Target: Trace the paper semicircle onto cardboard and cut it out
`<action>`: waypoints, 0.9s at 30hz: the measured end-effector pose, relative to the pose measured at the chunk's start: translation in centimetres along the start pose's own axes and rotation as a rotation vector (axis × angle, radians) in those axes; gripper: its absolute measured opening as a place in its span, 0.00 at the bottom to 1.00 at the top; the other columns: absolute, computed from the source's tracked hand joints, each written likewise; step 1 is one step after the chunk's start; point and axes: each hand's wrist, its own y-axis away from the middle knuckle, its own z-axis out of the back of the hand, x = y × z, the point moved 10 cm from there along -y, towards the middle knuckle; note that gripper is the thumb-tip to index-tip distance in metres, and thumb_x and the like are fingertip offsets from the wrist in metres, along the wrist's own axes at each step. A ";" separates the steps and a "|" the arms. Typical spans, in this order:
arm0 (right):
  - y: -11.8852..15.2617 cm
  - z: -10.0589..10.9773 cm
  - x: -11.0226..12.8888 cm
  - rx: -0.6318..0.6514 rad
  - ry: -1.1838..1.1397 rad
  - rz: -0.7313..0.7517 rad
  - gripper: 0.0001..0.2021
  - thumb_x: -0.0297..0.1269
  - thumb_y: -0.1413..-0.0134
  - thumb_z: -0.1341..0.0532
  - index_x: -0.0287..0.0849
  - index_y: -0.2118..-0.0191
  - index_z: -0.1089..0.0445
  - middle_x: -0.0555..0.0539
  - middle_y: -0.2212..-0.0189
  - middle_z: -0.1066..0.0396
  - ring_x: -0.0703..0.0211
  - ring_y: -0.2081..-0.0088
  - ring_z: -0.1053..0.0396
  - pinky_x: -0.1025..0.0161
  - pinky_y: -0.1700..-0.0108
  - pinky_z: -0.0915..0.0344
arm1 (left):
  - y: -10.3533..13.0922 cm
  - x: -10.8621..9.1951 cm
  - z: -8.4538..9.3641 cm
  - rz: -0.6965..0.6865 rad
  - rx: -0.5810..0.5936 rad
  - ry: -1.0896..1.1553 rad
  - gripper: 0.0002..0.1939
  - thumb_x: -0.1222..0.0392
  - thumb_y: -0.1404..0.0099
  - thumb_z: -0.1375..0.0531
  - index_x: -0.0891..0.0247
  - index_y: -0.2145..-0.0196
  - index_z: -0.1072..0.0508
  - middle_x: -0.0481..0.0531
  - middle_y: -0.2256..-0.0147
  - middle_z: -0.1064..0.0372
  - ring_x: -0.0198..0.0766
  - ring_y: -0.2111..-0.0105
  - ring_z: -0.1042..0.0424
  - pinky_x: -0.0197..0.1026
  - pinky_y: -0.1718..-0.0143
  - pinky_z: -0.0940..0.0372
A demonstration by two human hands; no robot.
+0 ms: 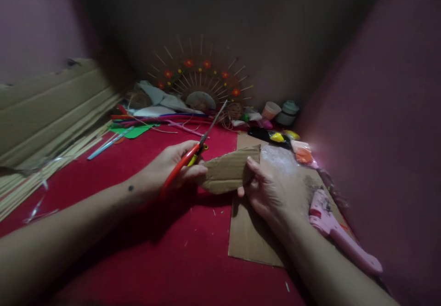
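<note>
Above red surface (148,251): two hands (182,168) (262,186) gripping one cardboard piece (229,170), left also holding one pair of scissors (181,166).

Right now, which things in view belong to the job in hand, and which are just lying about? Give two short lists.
Apparently in use:
- scissors, in the left hand
- cardboard piece, held by both hands

Apparently just lying about:
- pink glue gun
- green sheet
- thin sticks
- small cup

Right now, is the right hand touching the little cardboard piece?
Touching. The head view shows the right hand gripping the cardboard piece at its right end, thumb lying over the near face.
</note>
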 end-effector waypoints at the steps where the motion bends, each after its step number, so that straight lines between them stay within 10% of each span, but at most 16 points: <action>1: 0.2 -0.1 -0.2 0.006 0.011 -0.020 0.14 0.39 0.55 0.28 0.41 0.62 0.27 0.49 0.71 0.24 0.62 0.76 0.29 0.71 0.86 0.37 | 0.1 0.0 0.2 -0.017 -0.033 -0.001 0.17 0.48 0.42 0.35 0.61 0.66 0.36 0.45 0.72 0.34 0.34 0.75 0.34 0.36 0.76 0.39; 27: 1.6 -1.2 -1.3 0.021 0.004 -0.122 0.24 0.31 0.60 0.26 0.42 0.53 0.28 0.48 0.70 0.20 0.53 0.71 0.21 0.64 0.81 0.25 | 0.2 0.7 1.2 -0.099 0.034 0.079 0.15 0.51 0.41 0.33 0.61 0.67 0.34 0.45 0.72 0.33 0.32 0.75 0.33 0.36 0.75 0.37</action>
